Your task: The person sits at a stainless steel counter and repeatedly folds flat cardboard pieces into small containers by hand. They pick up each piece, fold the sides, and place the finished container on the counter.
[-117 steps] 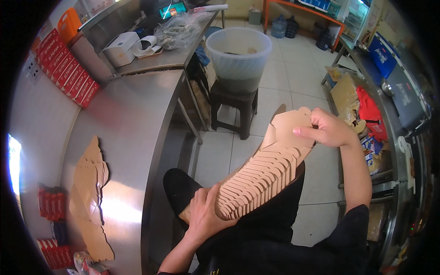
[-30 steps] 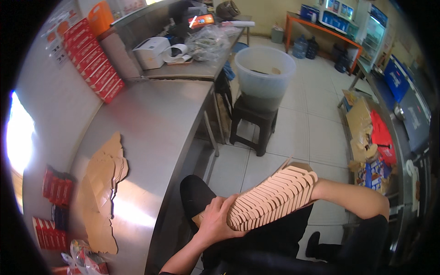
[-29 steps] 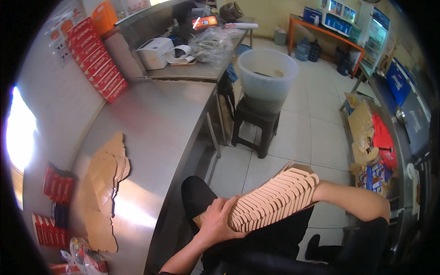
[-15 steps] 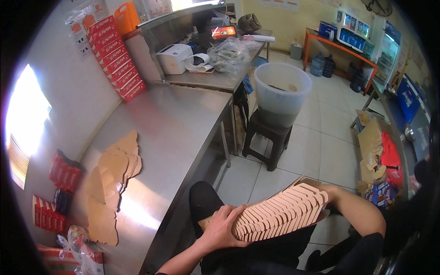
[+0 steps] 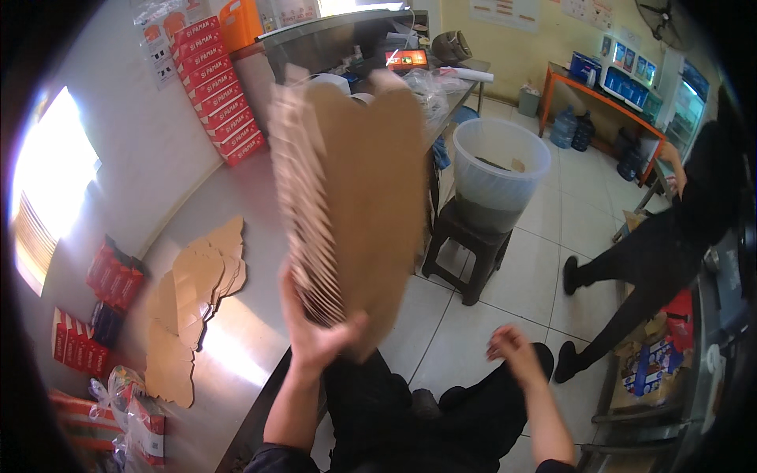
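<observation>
The stack of flat cardboard cutouts [image 5: 347,189] stands nearly upright in the air, above the near edge of the steel table [image 5: 236,347] and the person's lap. Its layered edges fan toward the left; its broad brown face points right. The picture is blurred around it.

The left hand [image 5: 315,335] grips the stack at its lower end, fingers [image 5: 290,296] wrapped up the fanned edge and thumb pressed on the brown face. The right hand [image 5: 516,355] is clear of the stack, low and to the right, over the knee, loosely open with fingers curled and holding nothing.

On the table, left of the stack, loose cardboard cutouts [image 5: 193,296] lie flat in an uneven row, well apart from the hands. Red boxes [image 5: 221,98] are stacked against the wall at the table's far end; more red boxes [image 5: 106,276] sit at its left edge.

To the right, open tiled floor [image 5: 568,236] lies beyond the knees. A clear plastic tub [image 5: 501,169] rests on a dark stool [image 5: 465,252] there. Further right another person [image 5: 670,236] in dark clothing stands beside a shelf.
</observation>
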### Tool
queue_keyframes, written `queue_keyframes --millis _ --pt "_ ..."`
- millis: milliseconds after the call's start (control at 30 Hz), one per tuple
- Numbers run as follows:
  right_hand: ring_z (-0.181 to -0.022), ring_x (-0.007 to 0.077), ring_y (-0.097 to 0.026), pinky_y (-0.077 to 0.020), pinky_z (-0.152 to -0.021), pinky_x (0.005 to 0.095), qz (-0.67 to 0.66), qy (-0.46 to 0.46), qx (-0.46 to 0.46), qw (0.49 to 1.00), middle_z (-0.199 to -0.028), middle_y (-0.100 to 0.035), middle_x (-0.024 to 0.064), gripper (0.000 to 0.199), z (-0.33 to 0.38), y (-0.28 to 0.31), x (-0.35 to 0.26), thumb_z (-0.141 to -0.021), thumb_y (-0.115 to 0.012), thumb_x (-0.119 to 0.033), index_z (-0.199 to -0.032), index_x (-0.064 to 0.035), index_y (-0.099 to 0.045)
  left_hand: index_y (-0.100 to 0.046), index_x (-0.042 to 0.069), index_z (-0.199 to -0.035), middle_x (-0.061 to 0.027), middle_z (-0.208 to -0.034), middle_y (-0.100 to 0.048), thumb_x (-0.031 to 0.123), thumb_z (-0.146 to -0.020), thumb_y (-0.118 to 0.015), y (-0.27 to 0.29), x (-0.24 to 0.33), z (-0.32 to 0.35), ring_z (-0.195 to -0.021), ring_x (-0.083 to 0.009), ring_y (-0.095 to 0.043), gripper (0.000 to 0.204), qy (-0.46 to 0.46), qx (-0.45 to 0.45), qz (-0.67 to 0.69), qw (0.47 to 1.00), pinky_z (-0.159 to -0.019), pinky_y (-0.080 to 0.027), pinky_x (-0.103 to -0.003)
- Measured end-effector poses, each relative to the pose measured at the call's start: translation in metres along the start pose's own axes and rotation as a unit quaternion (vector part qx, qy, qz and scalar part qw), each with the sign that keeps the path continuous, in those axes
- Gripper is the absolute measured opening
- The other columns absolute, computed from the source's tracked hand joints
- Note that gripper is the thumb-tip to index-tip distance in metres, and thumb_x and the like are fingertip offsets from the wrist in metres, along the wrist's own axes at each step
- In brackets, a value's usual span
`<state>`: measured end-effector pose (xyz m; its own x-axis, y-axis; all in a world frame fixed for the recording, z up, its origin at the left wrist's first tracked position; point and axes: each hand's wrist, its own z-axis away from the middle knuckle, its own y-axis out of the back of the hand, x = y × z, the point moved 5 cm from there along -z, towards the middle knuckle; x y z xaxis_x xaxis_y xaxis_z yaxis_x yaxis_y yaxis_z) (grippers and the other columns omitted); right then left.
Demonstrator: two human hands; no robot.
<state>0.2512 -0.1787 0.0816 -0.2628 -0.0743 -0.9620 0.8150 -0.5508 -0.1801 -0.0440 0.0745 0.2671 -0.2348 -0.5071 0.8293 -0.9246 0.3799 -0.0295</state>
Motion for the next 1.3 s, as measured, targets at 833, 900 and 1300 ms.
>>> queue_keyframes --millis 833,900,1300 --pt "-0.093 0.0275 -0.075 -0.0568 -0.087 0.0383 0.384 -0.109 -0.149 0.905 -0.098 -0.077 0.0141 0.035 0.010 -0.045 0.176 -0.095 -0.074 -0.028 -0.121 -0.0050 -0.069 -0.020 0.009 -0.163 -0.0248 -0.158 -0.030 0.059 -0.071 -0.090 0.041 -0.102 -0.223 -0.148 -0.0435 -0.033 0.126 0.038 0.269 -0.332 0.903 -0.121 -0.033 -0.055" --pt "-0.094 0.0281 -0.075 -0.0567 -0.087 0.0387 0.372 -0.121 -0.142 0.909 -0.099 -0.078 0.0147 0.035 0.015 -0.043 0.165 -0.095 -0.074 -0.027 -0.120 -0.0046 -0.069 -0.022 0.008 -0.163 -0.0261 -0.161 -0.029 0.063 -0.072 -0.089 0.059 -0.103 -0.207 -0.151 -0.0430 -0.030 0.125 0.073 0.204 -0.377 0.901 -0.123 -0.031 -0.054" --pt "-0.090 0.0251 -0.074 -0.0572 -0.084 0.0378 0.403 -0.124 -0.213 0.881 -0.101 -0.076 0.0135 0.032 0.011 -0.060 0.169 -0.096 -0.074 -0.024 -0.120 -0.0048 -0.069 -0.051 0.013 -0.153 -0.0215 -0.145 -0.059 0.068 -0.084 -0.073 0.338 -0.106 -0.068 -0.135 -0.0348 -0.057 0.091 0.382 0.009 -0.666 0.641 -0.110 -0.048 -0.048"
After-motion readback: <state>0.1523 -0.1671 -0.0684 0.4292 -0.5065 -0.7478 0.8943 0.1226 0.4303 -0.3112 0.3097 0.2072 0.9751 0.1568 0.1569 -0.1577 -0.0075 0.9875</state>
